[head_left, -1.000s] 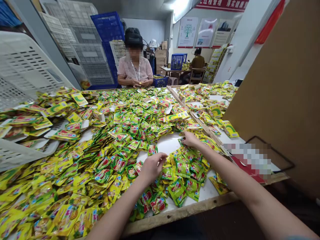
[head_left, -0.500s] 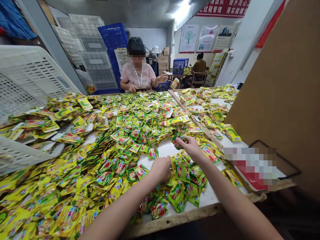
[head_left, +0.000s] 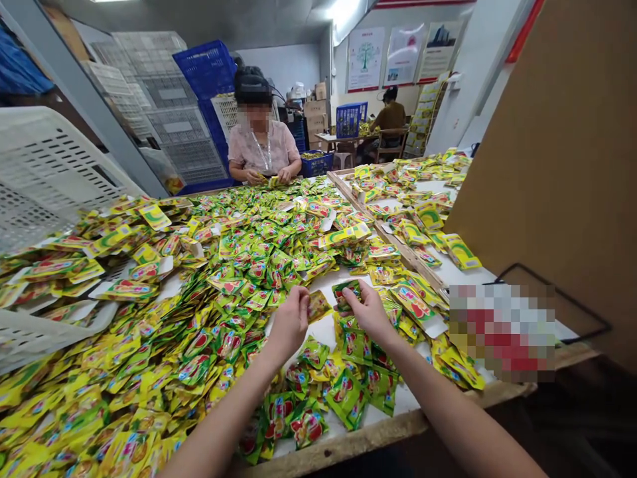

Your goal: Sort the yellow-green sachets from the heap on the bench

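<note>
A white table (head_left: pixel 328 328) is heaped with several small green and yellow sachets (head_left: pixel 249 252). My left hand (head_left: pixel 289 322) is closed, pinching a yellowish sachet (head_left: pixel 318 305) just above the table. My right hand (head_left: pixel 367 309) is closed on a green sachet (head_left: pixel 347 291) close beside it. Both hands hover over a small bare patch of the table, with a pile of green sachets (head_left: pixel 343 385) beneath and in front of them near the wooden front edge (head_left: pixel 358 441).
A white slotted crate (head_left: pixel 44 199) lies tipped on the left. A person in a pink top (head_left: pixel 261 149) sits across the table handling sachets. A wooden-framed tray (head_left: pixel 398 249) of sachets lies to the right. A brown board (head_left: pixel 562 166) stands at right. Blue and grey crates are stacked behind.
My right hand picked a green sachet from the far pile and drew it back. My left hand rose with a sachet, and both hands came together over the bare patch.
</note>
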